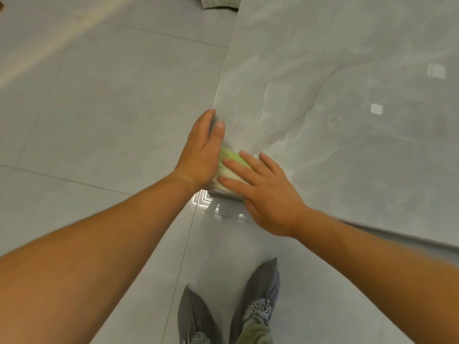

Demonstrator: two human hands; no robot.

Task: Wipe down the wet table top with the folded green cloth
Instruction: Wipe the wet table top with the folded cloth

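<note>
Grey marbled stone makes up the table [347,83], which fills the right and upper part of the view, with pale tiled floor [87,108] seen beside and below it. Across the stone, cloudy streaks and film are seen, reaching far toward the back and the right, so most of the surface is judged still wet and unwiped. At the near left corner of the table, the folded green cloth [229,157] is pressed flat, largely covered by both hands. The left hand [201,155] is laid at the table's left edge, its fingers extended and not closed round anything, the thumb resting on the stone just past the cloth. The right hand [268,192] is spread open, palm down, its fingers lying on the cloth; neither grip is clenched. The wiping is judged barely begun, with nearly the whole top left to cover.
</note>
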